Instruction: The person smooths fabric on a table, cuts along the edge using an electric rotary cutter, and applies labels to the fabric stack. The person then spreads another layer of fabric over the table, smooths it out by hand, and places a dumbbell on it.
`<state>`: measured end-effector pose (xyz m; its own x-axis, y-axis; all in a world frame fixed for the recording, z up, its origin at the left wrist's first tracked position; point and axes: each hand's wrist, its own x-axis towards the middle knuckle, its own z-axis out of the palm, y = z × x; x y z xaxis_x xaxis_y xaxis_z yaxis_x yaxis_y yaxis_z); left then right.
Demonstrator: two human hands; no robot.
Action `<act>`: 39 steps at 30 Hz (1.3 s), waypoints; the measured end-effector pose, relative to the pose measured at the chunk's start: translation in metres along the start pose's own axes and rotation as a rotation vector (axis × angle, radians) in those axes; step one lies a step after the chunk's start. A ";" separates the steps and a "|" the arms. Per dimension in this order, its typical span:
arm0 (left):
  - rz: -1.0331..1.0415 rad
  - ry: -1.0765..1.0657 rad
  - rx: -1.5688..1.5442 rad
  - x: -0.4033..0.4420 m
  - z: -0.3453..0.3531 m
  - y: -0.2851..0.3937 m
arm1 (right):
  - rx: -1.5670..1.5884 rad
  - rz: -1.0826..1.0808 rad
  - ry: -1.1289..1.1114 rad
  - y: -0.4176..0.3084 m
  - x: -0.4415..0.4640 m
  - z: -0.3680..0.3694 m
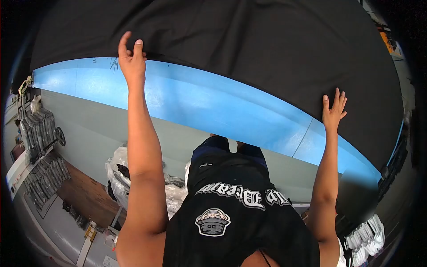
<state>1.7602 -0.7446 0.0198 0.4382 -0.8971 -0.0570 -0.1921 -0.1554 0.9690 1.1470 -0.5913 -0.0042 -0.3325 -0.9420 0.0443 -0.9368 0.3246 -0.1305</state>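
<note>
A large black cloth (267, 53) with soft wrinkles covers the far part of a blue-topped table (213, 107). My left hand (132, 60) is over the cloth's near edge, its thumb and index finger apart and its other fingers curled and partly hidden. Nothing shows between those fingers. Farther to the right, my right hand (334, 109) rests on the cloth close to the same edge, fingers spread. The near strip of blue tabletop is uncovered between the cloth and my body.
Plastic-wrapped bundles (38, 133) hang or stack at the left, by a wooden floor patch (82, 191). More clear plastic bags (118, 173) lie under the table side. White bundled pieces (367, 238) are at the lower right, near a blurred round area. The table edge curves across the view.
</note>
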 end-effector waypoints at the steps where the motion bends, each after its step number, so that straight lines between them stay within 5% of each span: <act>1: -0.007 -0.034 0.016 -0.001 0.000 0.004 | 0.028 -0.012 0.027 -0.008 -0.002 -0.004; 5: -0.072 -0.062 -0.345 0.009 -0.003 -0.010 | -0.016 -0.098 -0.063 -0.043 -0.008 0.013; 11: 0.213 0.060 -0.491 0.042 -0.056 0.049 | -0.064 -0.103 -0.042 -0.041 -0.009 0.022; 17: 0.048 0.069 0.249 0.040 -0.044 -0.047 | -0.057 -0.094 -0.047 -0.044 -0.008 0.022; 20: 0.216 0.099 0.345 0.050 -0.045 -0.063 | -0.052 -0.091 -0.050 -0.045 -0.008 0.021; 39: 0.369 0.046 0.763 0.053 -0.039 -0.060 | -0.046 -0.093 -0.019 -0.047 -0.010 0.020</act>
<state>1.8296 -0.7665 -0.0314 0.2632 -0.9299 0.2569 -0.8623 -0.1074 0.4948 1.1966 -0.5990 -0.0179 -0.2418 -0.9697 0.0358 -0.9678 0.2383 -0.0814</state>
